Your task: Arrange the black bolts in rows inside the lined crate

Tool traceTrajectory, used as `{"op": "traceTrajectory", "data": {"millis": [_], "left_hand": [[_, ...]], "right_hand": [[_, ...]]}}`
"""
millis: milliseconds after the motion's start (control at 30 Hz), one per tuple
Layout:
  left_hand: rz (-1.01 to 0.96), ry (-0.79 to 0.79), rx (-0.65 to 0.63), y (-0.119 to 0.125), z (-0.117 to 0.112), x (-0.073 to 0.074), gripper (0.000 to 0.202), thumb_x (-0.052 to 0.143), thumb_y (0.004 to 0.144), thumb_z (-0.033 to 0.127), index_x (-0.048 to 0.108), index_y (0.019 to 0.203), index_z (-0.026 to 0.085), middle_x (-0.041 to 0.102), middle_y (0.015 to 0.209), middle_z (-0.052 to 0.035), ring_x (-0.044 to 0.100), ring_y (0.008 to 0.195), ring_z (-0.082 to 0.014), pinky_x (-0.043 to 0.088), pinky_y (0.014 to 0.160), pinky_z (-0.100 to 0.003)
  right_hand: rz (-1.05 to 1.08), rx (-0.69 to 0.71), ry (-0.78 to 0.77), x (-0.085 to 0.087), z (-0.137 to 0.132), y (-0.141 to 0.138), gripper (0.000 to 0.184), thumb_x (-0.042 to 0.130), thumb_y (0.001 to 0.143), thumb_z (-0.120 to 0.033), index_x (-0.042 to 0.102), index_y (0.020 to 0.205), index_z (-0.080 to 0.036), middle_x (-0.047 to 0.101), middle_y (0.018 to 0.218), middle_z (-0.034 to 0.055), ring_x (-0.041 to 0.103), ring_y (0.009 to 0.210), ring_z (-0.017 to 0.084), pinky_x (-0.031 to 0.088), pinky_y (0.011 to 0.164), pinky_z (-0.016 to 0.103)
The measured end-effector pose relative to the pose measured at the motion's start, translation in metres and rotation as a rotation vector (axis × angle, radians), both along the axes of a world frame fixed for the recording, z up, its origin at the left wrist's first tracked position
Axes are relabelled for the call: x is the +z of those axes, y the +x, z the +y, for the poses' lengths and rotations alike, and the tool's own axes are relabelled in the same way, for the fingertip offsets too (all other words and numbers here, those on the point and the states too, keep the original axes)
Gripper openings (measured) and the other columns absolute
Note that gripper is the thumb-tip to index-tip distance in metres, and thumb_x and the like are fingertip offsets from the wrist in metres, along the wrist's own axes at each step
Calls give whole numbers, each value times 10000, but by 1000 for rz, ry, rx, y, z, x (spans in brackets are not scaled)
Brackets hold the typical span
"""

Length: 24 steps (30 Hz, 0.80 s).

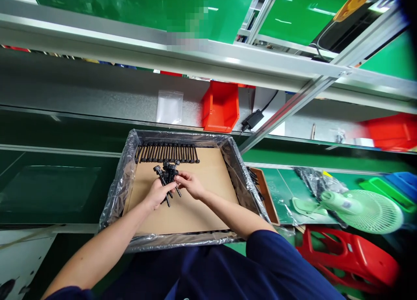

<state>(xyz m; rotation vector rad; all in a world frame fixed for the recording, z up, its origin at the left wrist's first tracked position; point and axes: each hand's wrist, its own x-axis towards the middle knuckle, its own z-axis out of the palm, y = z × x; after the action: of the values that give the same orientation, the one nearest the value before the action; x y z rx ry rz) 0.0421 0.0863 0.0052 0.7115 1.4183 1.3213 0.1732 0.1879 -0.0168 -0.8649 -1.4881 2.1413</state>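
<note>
A plastic-lined box [120,182] with a brown cardboard sheet [195,204] in it sits in front of me. A row of black rod-shaped parts [167,153] lies along the sheet's far edge. My left hand [158,192] and my right hand [190,183] meet over the middle of the sheet. Both are closed around one bundle of the same black parts [167,172], whose heads stick up beyond my fingers.
A red bin [220,106] and a clear plastic bag [169,107] stand on the shelf behind the box, with a black power adapter [253,119] beside them. To the right lie a green fan [358,206], a red plastic stool [345,256] and a slanted aluminium post [293,104].
</note>
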Motion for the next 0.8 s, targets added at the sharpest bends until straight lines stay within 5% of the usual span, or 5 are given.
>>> {"op": "traceTrajectory", "data": {"millis": [200,367,533,700,800], "left_hand": [[37,-43,-52,5,-2,9,156,719,635,257,657,713,137,616,608,-9,537,562,-130,430,571,-260],[-72,-73,95,0,2,9,217,691,607,294,677,748,129,646,632,-26,535,550,-118,427,554,-251],[-175,-127,183,-7,4,5,447,698,581,295,673,998,134,625,643,11,499,521,-92,377,509,-214],[-14,-114,115,-2,3,-4,222,685,621,284,650,788,141,605,637,-2,516,565,-120,407,555,-243],[135,-75,50,0,0,-6,138,679,647,267,605,697,162,589,634,-2,524,608,-145,412,588,-262]], "right_hand": [[119,-216,-280,6,-10,-13,359,860,548,-353,594,722,-184,548,694,-38,438,605,77,341,515,205],[216,-363,-322,13,0,-3,399,860,574,-369,526,700,-192,450,647,-61,354,551,57,313,491,187],[58,-489,-51,0,69,30,424,807,604,-452,478,692,-199,509,671,-44,474,594,82,415,552,213],[-615,-470,394,-27,160,64,198,602,788,-324,506,681,-187,571,653,-3,556,576,115,463,603,257],[-825,-442,541,-44,192,66,75,617,762,-210,583,710,-167,618,671,40,603,636,158,459,666,284]]}}
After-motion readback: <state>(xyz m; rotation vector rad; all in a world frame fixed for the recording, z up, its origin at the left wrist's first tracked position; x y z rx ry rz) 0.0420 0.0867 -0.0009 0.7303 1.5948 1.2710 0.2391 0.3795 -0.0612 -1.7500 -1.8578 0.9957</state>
